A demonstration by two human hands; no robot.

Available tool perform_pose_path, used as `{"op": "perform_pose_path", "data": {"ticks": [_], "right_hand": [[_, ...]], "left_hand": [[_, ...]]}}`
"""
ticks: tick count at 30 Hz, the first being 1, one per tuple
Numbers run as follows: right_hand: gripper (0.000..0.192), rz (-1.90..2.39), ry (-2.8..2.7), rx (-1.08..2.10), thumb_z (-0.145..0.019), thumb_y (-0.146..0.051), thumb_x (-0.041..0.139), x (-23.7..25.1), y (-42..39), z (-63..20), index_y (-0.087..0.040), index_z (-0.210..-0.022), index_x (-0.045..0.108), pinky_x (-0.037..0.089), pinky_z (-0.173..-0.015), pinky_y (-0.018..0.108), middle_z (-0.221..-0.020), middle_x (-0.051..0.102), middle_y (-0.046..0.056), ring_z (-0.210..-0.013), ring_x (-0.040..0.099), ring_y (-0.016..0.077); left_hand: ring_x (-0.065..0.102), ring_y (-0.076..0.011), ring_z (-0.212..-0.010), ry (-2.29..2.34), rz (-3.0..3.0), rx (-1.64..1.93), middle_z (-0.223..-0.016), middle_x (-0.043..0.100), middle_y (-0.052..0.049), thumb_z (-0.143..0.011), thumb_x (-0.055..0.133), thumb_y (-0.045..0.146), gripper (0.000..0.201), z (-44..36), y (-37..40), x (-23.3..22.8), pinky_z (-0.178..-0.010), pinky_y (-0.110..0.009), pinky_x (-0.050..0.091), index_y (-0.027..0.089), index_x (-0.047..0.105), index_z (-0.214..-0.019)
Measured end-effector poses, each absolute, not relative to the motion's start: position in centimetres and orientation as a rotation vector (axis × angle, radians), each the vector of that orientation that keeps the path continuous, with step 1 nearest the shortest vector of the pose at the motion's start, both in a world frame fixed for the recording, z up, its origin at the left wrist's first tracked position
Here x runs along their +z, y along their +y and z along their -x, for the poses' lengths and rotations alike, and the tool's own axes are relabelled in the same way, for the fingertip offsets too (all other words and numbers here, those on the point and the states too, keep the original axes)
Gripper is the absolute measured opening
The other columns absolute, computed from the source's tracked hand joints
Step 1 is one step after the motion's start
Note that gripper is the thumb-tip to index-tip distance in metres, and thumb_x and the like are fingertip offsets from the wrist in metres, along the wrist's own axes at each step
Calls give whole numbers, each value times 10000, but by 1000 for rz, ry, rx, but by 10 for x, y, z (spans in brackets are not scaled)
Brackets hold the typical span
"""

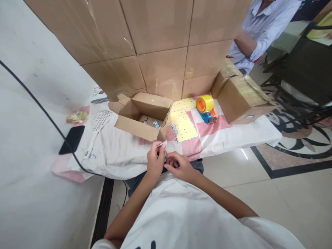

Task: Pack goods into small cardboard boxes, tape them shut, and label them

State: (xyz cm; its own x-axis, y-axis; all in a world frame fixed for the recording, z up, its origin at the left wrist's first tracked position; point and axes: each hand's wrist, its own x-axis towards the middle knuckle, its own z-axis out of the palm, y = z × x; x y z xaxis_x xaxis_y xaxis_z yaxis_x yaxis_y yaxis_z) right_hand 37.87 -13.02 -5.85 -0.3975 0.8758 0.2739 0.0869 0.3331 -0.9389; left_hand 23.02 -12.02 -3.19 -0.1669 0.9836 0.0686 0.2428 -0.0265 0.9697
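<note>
Both my hands are at the near edge of the table (233,136), close together, just in front of the open cardboard box (141,116). My left hand (155,162) has its fingers pinched shut on a small pale packet (162,144), held up just near of the box's near right corner. My right hand (180,167) sits just right of the left, fingers curled in toward the packet; can't tell if they actually grip it.

Inside the box: a few small clear packets on the bottom. Right of the box, a yellow dotted sheet (183,125) lies flat on the pink-and-white cloth. Farther right: a tape dispenser (206,109) with an orange-and-yellow roll, then a closed carton (241,100). Far left: a black phone (72,139) with a cable and a white perforated scoop (100,121). Another person in a light shirt (259,27) stands far right.
</note>
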Motion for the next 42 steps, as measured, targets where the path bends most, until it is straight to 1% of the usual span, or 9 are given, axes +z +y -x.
{"op": "perform_pose_path", "data": {"ticks": [4, 8, 14, 18, 26, 33, 37, 40, 42], "right_hand": [[58, 783, -1881, 834, -1016, -304, 570, -58, -126, -381, -254, -1037, 590, 482, -579, 273, -763, 642, -6, -589, 560, 130], [90, 787, -1909, 654, -1030, -244, 514, -62, -122, -385, -260, -1010, 600, 491, -584, 285, -790, 654, 14, -604, 562, 142], [104, 687, -1899, 424, -986, -181, 576, -68, -122, -394, -268, -988, 632, 532, -618, 313, -808, 710, 42, -689, 656, 174], [121, 704, -1882, 303, -985, -139, 564, -67, -122, -394, -255, -988, 600, 511, -574, 292, -747, 683, 21, -622, 615, 149], [103, 755, -1783, 431, -972, -150, 569, -65, -120, -390, -243, -1016, 574, 428, -525, 256, -632, 511, -54, -526, 466, 117], [86, 851, -1579, 559, -979, -167, 553, -62, -113, -396, -241, -944, 577, 416, -522, 241, -700, 560, -31, -549, 487, 106], [96, 950, -1372, 669, -999, -275, 546, -52, -103, -413, -236, -912, 559, 455, -582, 263, -793, 578, 6, -657, 543, 135], [120, 885, -1410, 721, -1006, -317, 544, -46, -102, -422, -238, -923, 577, 488, -666, 291, -854, 601, 30, -760, 581, 161], [132, 849, -1407, 795, -1002, -362, 566, -47, -104, -423, -242, -953, 588, 483, -645, 285, -866, 594, 27, -734, 564, 155]], "left_hand": [[531, -145, -557, 1504, -1254, 1291, -626, 534, 53, -999, 524, 536, 254, -240, -112, -29, -566, -263, 436, 284, 533, -1033], [561, -148, -548, 1548, -1221, 1304, -628, 555, 45, -987, 532, 558, 281, -248, -115, -30, -549, -267, 446, 284, 542, -1052], [600, -144, -563, 1569, -1266, 1351, -632, 580, 41, -994, 542, 511, 247, -259, -120, -30, -559, -262, 454, 275, 575, -1058], [583, -129, -553, 1527, -1270, 1388, -625, 576, 51, -1005, 544, 485, 244, -266, -117, -31, -559, -242, 447, 254, 583, -1069], [590, -121, -639, 1502, -1309, 1476, -705, 607, 27, -1007, 559, 464, 256, -268, -114, -45, -624, -228, 464, 211, 595, -1024], [607, -133, -777, 1441, -1628, 1592, -892, 662, -32, -994, 598, 331, 142, -263, -109, -36, -687, -240, 470, 201, 648, -966], [557, -116, -672, 1131, -1843, 1348, -770, 656, -4, -954, 650, 301, 153, -262, -100, -20, -633, -235, 430, 196, 682, -847], [524, -111, -616, 1097, -1694, 1106, -677, 626, 14, -929, 670, 356, 238, -267, -93, -15, -598, -238, 401, 185, 667, -764], [483, -108, -591, 1138, -1585, 1057, -632, 578, 25, -905, 675, 398, 288, -271, -89, -15, -579, -243, 375, 182, 636, -719]]}}
